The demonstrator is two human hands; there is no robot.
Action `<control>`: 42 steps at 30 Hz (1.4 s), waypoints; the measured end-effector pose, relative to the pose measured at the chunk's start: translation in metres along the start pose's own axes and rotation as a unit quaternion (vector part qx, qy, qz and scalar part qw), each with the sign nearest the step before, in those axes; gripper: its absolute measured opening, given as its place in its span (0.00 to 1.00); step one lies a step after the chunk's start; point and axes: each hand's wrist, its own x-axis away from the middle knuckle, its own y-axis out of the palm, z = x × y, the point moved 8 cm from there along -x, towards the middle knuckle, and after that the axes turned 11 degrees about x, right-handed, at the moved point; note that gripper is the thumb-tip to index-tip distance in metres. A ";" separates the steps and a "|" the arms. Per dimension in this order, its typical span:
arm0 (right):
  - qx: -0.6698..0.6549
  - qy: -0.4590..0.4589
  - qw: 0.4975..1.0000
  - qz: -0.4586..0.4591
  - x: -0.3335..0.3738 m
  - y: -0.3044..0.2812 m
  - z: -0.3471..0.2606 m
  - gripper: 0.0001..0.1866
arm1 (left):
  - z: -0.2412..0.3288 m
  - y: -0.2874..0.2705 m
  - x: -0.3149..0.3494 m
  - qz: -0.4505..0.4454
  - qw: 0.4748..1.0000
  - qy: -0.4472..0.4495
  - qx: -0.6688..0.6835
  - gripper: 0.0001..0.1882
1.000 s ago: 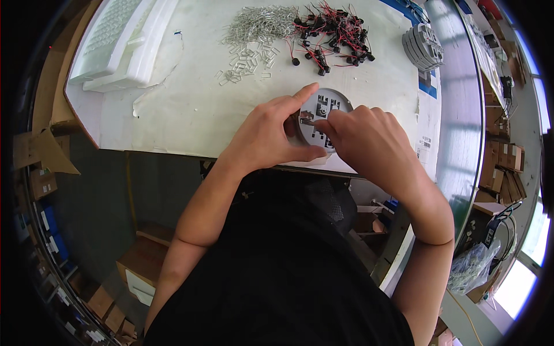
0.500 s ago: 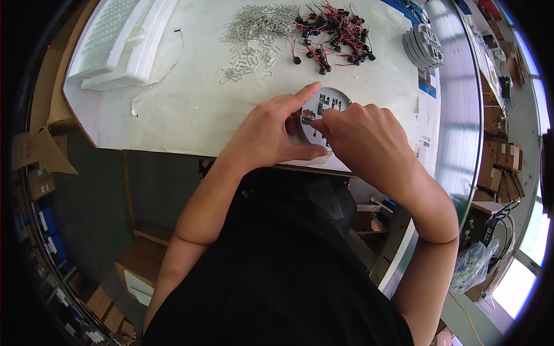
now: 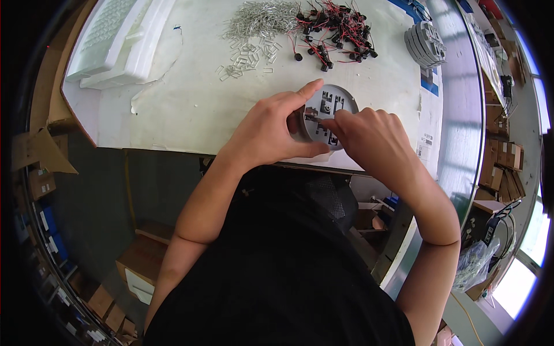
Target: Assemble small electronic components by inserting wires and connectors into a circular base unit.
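A round grey housing (image 3: 328,108) with black slots and small fittings in its face sits at the front edge of the table. My left hand (image 3: 259,130) is curved around its left side, thumb at the near rim and index finger at the far rim, gripping it. Over the housing, my right hand (image 3: 372,135) is closed, thumb and fingertips pinched together near the middle of the face. A small, thin dark piece seems to show at those fingertips, too small to name. Beside the fingertips, a metallic fitting (image 3: 311,113) lies at the left of the face.
A heap of clear U-shaped pieces (image 3: 262,20) lies at the far middle. Right of it are tangled black buzzer-like parts with red wires (image 3: 334,29). Similar grey housings (image 3: 424,46) are stacked at far right. White foam trays (image 3: 124,52) stand at the left of the table (image 3: 213,109).
My right hand has shifted slightly right, uncovering more of the housing's face. The housing appears turned or tilted a little. My left hand keeps its grip.
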 end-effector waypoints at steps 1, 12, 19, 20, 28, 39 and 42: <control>-0.039 0.005 0.999 0.002 -0.002 0.003 0.006 0.18 | 0.002 -0.001 -0.001 0.007 1.000 0.011 0.000 0.55; -0.206 0.034 0.975 0.080 0.016 -0.001 0.014 0.13 | -0.012 -0.012 0.001 -0.038 0.993 -0.037 0.109 0.44; -0.132 -0.016 0.950 0.284 0.044 0.006 -0.009 0.20 | -0.009 -0.004 0.001 0.050 0.999 -0.002 -0.005 0.27; -0.140 -0.015 0.926 0.351 0.052 -0.002 -0.007 0.20 | 0.003 -0.006 0.005 0.055 0.996 0.048 -0.057 0.24; -0.228 0.419 0.688 0.546 0.165 0.032 0.294 0.16 | 0.027 -0.036 0.023 0.116 0.973 0.137 -0.143 0.14; -0.046 0.524 0.777 0.346 0.192 0.101 0.424 0.34 | 0.018 -0.048 0.029 0.134 0.957 0.146 -0.214 0.09; -0.178 0.393 0.842 0.324 0.061 0.042 0.320 0.49 | 0.014 -0.049 0.030 0.131 0.957 0.128 -0.226 0.09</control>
